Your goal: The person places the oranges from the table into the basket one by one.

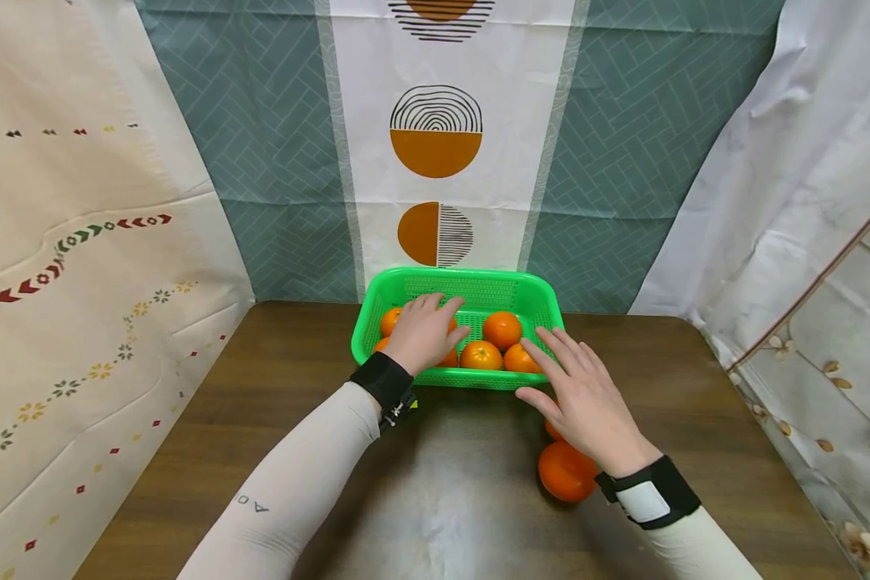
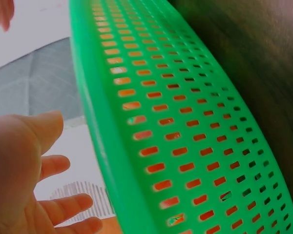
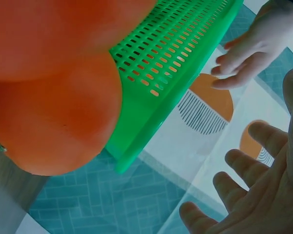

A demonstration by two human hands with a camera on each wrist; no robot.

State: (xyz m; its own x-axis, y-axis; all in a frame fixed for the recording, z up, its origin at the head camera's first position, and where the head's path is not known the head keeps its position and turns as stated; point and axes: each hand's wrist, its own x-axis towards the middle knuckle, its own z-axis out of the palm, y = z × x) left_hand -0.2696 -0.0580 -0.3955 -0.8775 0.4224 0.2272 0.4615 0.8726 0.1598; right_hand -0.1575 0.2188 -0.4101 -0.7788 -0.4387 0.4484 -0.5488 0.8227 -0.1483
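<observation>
A green plastic basket [image 1: 471,380] with perforated walls stands at the back of the table, several oranges [image 1: 482,355] inside it. My left hand [image 1: 426,329] is over the left half of the basket with its fingers spread, hiding part of the fruit. In the left wrist view, that hand [image 2: 19,180] shows nothing in its grasp beside the basket rim. My right hand [image 1: 587,395] is by the basket's front right corner, fingers extended and holding nothing. Below it, one orange [image 1: 567,472] lies on the table, and another behind it is mostly hidden by the hand.
The brown wooden table [image 1: 283,379] reaches back to a hanging patterned cloth [image 1: 283,161] right behind the basket. Light cloths hang along the left [image 1: 80,322] and right [image 1: 768,242] sides.
</observation>
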